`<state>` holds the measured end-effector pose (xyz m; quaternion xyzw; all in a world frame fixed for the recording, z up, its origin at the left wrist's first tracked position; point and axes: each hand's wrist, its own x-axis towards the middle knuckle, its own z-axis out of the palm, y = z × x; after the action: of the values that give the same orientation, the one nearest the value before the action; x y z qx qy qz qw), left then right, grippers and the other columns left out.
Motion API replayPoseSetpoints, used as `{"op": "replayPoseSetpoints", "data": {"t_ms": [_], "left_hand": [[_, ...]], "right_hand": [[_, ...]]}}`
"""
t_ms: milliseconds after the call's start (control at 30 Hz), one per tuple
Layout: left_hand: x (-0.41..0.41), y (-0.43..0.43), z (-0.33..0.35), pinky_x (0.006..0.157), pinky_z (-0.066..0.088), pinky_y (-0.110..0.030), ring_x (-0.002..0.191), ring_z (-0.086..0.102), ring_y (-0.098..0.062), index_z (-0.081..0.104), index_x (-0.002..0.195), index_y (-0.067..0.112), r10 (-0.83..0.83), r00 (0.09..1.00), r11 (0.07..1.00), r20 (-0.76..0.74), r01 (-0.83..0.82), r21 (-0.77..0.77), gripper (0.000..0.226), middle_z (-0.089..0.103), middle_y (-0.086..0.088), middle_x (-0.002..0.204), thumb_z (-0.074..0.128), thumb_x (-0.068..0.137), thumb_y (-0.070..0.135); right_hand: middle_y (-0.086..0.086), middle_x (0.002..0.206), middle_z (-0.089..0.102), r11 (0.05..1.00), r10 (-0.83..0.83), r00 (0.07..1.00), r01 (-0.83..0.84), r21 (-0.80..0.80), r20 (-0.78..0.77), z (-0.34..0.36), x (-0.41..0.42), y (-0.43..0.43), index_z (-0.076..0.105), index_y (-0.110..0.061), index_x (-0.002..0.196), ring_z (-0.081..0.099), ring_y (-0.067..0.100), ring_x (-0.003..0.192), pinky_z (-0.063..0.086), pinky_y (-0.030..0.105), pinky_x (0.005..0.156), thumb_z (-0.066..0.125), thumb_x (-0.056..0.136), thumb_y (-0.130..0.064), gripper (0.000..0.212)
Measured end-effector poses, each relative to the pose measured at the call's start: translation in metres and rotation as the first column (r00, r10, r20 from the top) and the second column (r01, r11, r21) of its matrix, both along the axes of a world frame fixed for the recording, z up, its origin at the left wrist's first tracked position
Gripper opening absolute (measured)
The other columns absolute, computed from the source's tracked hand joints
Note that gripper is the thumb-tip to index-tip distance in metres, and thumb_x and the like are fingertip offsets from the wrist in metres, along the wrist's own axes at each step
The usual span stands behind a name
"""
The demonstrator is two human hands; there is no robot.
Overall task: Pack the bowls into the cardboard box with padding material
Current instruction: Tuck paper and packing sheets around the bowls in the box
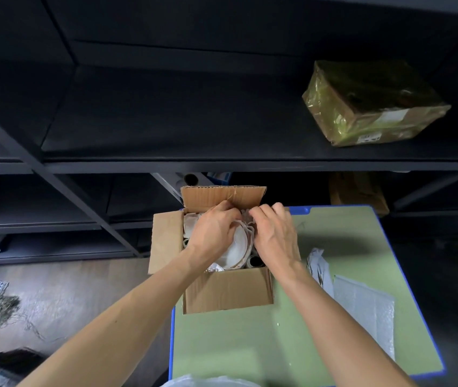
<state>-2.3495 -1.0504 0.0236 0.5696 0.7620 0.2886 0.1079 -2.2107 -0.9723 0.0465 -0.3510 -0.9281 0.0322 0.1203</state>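
A white bowl (pixel 236 247) with a brown rim stands on edge inside the open cardboard box (pixel 227 291), between the two hands, with more pale crockery just left of the left hand. The step in hand looks like tucking padding material (pixel 246 217) round the bowl at the box's far end. Next the padding probably needs pushing down into the gaps, gently so the rim is not knocked, and then more must be fetched. The left hand (pixel 212 229) lies against the bowl, its fingers curled at the far end and apparently pinching the white padding. The right hand (pixel 275 233) is likewise curled, fingertips nipping the same padding just beside the left's. Near the right forearm, bubble wrap (pixel 362 305) and crumpled paper (pixel 317 263) lie on the green table (pixel 250 344).
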Motion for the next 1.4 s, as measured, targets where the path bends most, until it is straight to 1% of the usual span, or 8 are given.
{"op": "replayPoseSetpoints", "data": {"t_ms": [167, 300, 500, 700, 833, 1033, 1133, 1400], "left_hand": [[0.002, -0.001, 0.0, 0.067, 0.051, -0.038, 0.084, 0.062, -0.028, 0.071, 0.097, 0.015, 0.012, 1.0, 1.0, -0.012, -0.012, -0.002, 0.014, 0.063, -0.002, 0.101, 0.059, 0.09, 0.014], [0.004, -0.002, -0.001, 0.066, 0.051, -0.036, 0.085, 0.062, -0.025, 0.071, 0.098, 0.017, 0.02, 0.999, 1.0, -0.028, -0.021, -0.004, 0.015, 0.063, 0.001, 0.101, 0.057, 0.092, 0.017], [0.007, -0.001, 0.001, 0.065, 0.049, -0.036, 0.089, 0.062, -0.026, 0.068, 0.104, 0.019, 0.031, 0.997, 0.998, -0.064, -0.034, -0.048, 0.017, 0.062, 0.001, 0.103, 0.054, 0.094, 0.019], [0.015, -0.007, 0.01, 0.066, 0.052, -0.037, 0.097, 0.058, -0.024, 0.063, 0.126, 0.031, -0.035, 0.98, 0.992, -0.194, 0.01, -0.127, 0.033, 0.056, 0.001, 0.113, 0.052, 0.095, 0.024], [0.019, -0.006, 0.011, 0.07, 0.051, -0.037, 0.097, 0.056, -0.023, 0.058, 0.131, 0.032, -0.044, 0.968, 0.981, -0.247, -0.005, -0.193, 0.034, 0.051, 0.002, 0.118, 0.044, 0.099, 0.03], [0.023, -0.005, 0.014, 0.077, 0.055, -0.04, 0.1, 0.057, -0.025, 0.06, 0.129, 0.031, -0.031, 0.974, 0.971, -0.225, -0.024, -0.236, 0.034, 0.05, 0.001, 0.122, 0.042, 0.1, 0.035], [0.025, -0.008, 0.02, 0.072, 0.055, -0.039, 0.1, 0.054, -0.025, 0.058, 0.129, 0.031, -0.015, 0.971, 0.974, -0.237, -0.039, -0.222, 0.034, 0.05, -0.002, 0.118, 0.044, 0.098, 0.033], [0.038, -0.011, 0.023, 0.061, 0.037, -0.027, 0.097, 0.048, -0.022, 0.057, 0.132, 0.029, -0.052, 0.955, 0.977, -0.291, -0.012, -0.214, 0.037, 0.048, -0.001, 0.12, 0.049, 0.095, 0.025]], "right_hand": [[0.0, 0.095, 0.07, 0.997, 0.057, 0.998, -0.057, 0.048, 0.019, -0.003, 0.011, -0.003, 0.071, -0.012, 0.1, 0.052, 0.026, 0.091, 0.047, 0.04, 0.077, 0.064, 0.08, -0.001, 0.024], [-0.002, 0.128, 0.065, 0.993, 0.108, 0.988, -0.111, 0.028, 0.108, -0.001, 0.021, -0.008, 0.064, -0.012, 0.13, 0.051, 0.027, 0.107, 0.045, 0.038, 0.091, 0.048, 0.087, -0.007, 0.046], [-0.007, 0.11, 0.067, 0.996, 0.085, 0.973, -0.089, 0.012, 0.217, 0.008, 0.013, -0.01, 0.069, -0.017, 0.116, 0.047, 0.027, 0.098, 0.042, 0.038, 0.085, 0.026, 0.082, -0.012, 0.055], [0.0, 0.127, 0.064, 0.994, 0.108, 0.985, -0.108, -0.006, 0.138, 0.012, 0.03, -0.016, 0.067, -0.008, 0.125, 0.051, 0.026, 0.108, 0.045, 0.036, 0.097, 0.052, 0.077, -0.001, 0.05], [-0.005, 0.132, 0.061, 0.99, 0.141, 0.981, -0.139, -0.024, 0.132, 0.013, 0.048, -0.025, 0.068, -0.01, 0.123, 0.051, 0.024, 0.104, 0.044, 0.033, 0.095, 0.046, 0.083, -0.002, 0.046], [-0.007, 0.104, 0.063, 0.991, 0.137, 0.975, -0.133, -0.033, 0.176, 0.013, 0.043, -0.03, 0.071, -0.012, 0.102, 0.043, 0.024, 0.089, 0.042, 0.036, 0.088, 0.052, 0.077, 0.003, 0.034], [-0.006, 0.105, 0.064, 0.989, 0.149, 0.975, -0.144, -0.044, 0.165, 0.014, 0.043, -0.028, 0.069, -0.012, 0.103, 0.044, 0.024, 0.091, 0.043, 0.037, 0.089, 0.052, 0.077, 0.002, 0.035], [0.003, 0.075, 0.058, 0.986, 0.152, 0.988, -0.153, -0.065, -0.02, 0.03, 0.051, -0.029, 0.056, -0.01, 0.09, 0.045, 0.026, 0.083, 0.049, 0.035, 0.071, 0.06, 0.06, 0.01, 0.036]]}}
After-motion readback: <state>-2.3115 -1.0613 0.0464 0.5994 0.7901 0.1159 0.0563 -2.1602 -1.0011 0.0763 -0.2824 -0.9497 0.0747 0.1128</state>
